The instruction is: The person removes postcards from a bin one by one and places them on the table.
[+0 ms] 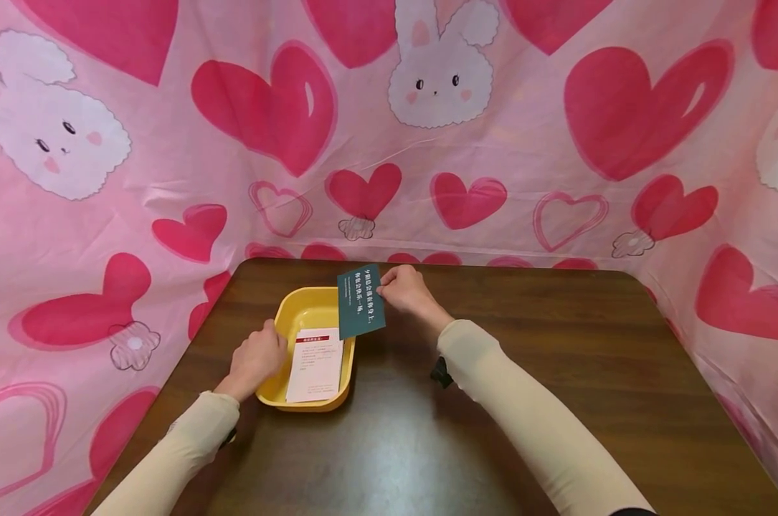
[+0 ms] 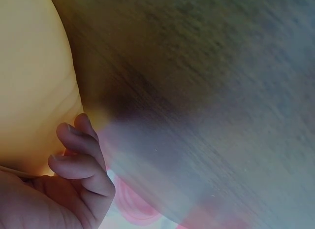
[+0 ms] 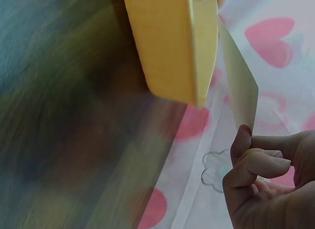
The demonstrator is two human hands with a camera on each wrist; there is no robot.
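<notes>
Cream sleeves (image 1: 537, 423) stretch either side of the yellow tray (image 1: 306, 407); left hand (image 1: 256, 357) grips its left rim; right hand (image 1: 406, 290) pinches 1 green card (image 1: 361, 304) at its far right corner; white printed paper (image 1: 316, 369) lies inside.

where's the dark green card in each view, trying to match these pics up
Head: the dark green card is slightly left of and below centre, overlapping the upper right edge of the yellow basin.
Left wrist: not in this picture.
Right wrist: right of centre, mostly in the upper half, slanting, its pale side showing.
Shared landmark: the yellow basin, at the left edge in the left wrist view and top centre in the right wrist view.
</notes>
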